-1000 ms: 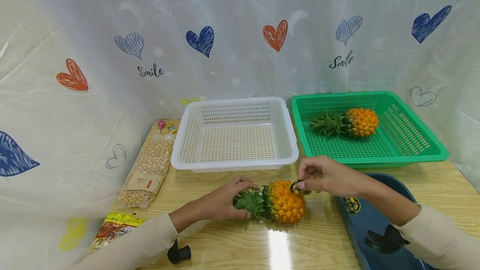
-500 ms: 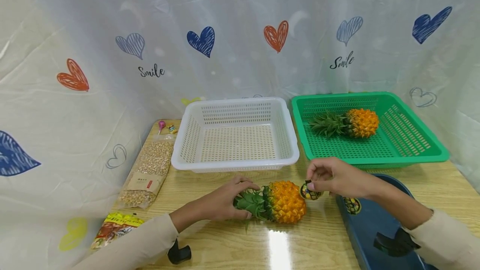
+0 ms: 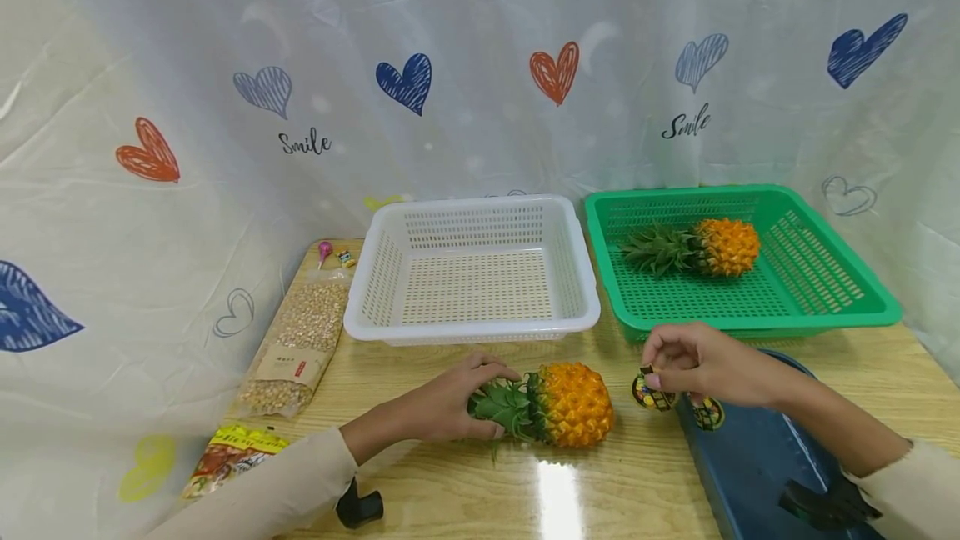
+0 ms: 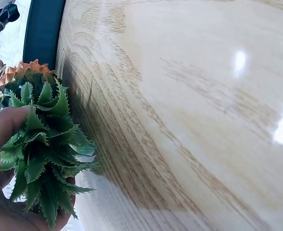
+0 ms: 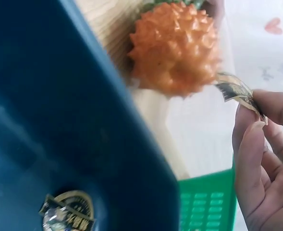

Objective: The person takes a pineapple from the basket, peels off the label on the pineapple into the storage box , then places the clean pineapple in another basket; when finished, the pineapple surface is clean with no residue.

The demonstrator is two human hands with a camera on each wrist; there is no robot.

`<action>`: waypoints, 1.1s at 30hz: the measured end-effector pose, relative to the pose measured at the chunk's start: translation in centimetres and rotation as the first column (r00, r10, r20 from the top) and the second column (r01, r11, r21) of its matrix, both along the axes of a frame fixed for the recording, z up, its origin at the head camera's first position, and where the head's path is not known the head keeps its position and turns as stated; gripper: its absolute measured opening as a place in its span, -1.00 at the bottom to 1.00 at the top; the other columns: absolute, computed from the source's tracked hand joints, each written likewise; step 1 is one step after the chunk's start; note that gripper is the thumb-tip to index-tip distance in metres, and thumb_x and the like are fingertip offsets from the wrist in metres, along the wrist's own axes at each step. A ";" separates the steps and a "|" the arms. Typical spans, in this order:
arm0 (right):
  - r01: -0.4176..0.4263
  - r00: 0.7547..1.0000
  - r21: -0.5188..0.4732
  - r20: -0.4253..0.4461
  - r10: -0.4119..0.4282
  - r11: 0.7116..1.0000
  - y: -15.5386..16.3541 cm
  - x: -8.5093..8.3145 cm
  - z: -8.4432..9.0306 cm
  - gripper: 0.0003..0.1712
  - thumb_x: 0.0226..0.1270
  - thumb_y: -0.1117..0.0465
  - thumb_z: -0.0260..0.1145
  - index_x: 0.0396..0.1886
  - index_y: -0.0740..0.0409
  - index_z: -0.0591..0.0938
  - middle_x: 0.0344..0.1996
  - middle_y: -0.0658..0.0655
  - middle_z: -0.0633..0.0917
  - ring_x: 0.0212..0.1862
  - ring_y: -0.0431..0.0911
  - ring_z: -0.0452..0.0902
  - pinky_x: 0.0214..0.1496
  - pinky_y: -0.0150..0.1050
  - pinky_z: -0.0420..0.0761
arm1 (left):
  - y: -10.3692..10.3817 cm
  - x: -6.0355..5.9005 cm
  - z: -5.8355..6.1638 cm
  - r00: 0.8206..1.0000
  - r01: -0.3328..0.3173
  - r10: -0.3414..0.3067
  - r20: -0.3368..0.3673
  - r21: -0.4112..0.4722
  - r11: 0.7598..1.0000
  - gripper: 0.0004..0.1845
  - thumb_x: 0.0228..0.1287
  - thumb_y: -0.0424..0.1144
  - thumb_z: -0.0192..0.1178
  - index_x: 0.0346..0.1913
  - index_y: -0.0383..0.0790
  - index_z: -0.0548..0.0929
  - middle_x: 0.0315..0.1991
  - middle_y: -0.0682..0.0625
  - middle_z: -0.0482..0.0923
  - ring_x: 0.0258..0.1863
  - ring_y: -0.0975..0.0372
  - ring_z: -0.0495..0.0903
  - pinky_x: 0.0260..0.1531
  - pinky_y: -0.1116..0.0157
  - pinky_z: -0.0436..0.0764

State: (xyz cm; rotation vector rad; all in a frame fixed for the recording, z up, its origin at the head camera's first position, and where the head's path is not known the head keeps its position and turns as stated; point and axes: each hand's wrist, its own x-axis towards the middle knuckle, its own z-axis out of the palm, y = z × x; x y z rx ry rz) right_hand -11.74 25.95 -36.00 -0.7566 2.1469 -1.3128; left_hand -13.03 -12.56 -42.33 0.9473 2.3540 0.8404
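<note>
A curtain [image 3: 300,65] printed "Smile" hangs behind the desk [image 3: 420,482]. The left hand [image 3: 442,402] closes its grip around the leafy crown of a pineapple [image 3: 570,404] lying on the desk. Just right, the right hand [image 3: 705,369] pinches a sticker [image 3: 651,396], its print unreadable, above a blue bin [image 3: 757,473].

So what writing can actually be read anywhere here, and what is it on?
"Smile": on the curtain, twice, left and right.
Sticker pinched in the right hand: print too small to read.
Sticker on the blue tray: blurred.
Corn bag label and snack packet: unreadable.
</note>
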 end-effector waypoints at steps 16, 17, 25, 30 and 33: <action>-0.005 0.997 -0.031 0.075 0.008 1.000 3.9 1.4 -1.7 -0.79 0.52 0.33 0.18 0.05 0.34 0.48 -0.37 0.15 0.67 -0.53 0.02 0.49 -0.55 -0.14 0.59 | 0.0 -0.1 -0.1 1.000 0.011 -0.011 0.006 0.012 1.000 -0.32 0.31 0.03 0.35 0.45 0.23 0.34 0.42 0.03 0.21 0.28 0.17 0.39 0.09 0.14 0.54; -0.010 0.997 -0.033 0.077 0.012 0.999 4.1 1.5 -1.8 -0.76 0.53 0.34 0.16 0.09 0.36 0.47 -0.32 0.15 0.68 -0.51 0.01 0.51 -0.55 -0.14 0.59 | 0.0 -0.1 -0.2 1.000 0.012 -0.012 0.003 0.011 1.000 -0.32 0.31 0.03 0.35 0.45 0.23 0.34 0.41 0.03 0.21 0.28 0.17 0.39 0.09 0.15 0.54; -0.065 0.991 -0.029 0.119 0.068 0.997 6.1 1.7 -2.4 -0.63 0.55 0.37 0.11 0.27 0.37 0.51 -0.31 0.09 0.70 -0.52 -0.01 0.51 -0.51 -0.14 0.62 | 0.0 -0.2 -0.2 1.000 0.011 -0.011 0.012 -0.002 1.000 -0.32 0.31 0.02 0.35 0.44 0.29 0.33 0.42 0.02 0.21 0.28 0.16 0.39 0.11 0.14 0.54; -0.103 0.980 -0.080 0.162 0.115 0.991 7.4 1.5 -2.8 -0.65 0.56 0.43 0.04 0.23 0.39 0.52 -0.22 0.12 0.72 -0.48 0.04 0.47 -0.51 -0.12 0.59 | -0.1 -0.2 -0.2 1.000 0.006 -0.006 0.021 -0.002 1.000 -0.32 0.30 0.02 0.36 0.43 0.30 0.34 0.41 0.02 0.21 0.26 0.16 0.40 0.09 0.15 0.55; -0.110 0.973 -0.080 0.193 0.124 0.991 8.3 1.4 -3.0 -0.67 0.56 0.44 0.02 0.21 0.41 0.51 -0.13 0.11 0.72 -0.43 0.04 0.49 -0.49 -0.11 0.57 | -0.2 -0.2 -0.3 1.000 0.004 -0.004 0.021 -0.005 1.000 -0.32 0.31 0.03 0.35 0.43 0.33 0.33 0.42 0.02 0.20 0.29 0.15 0.39 0.11 0.13 0.54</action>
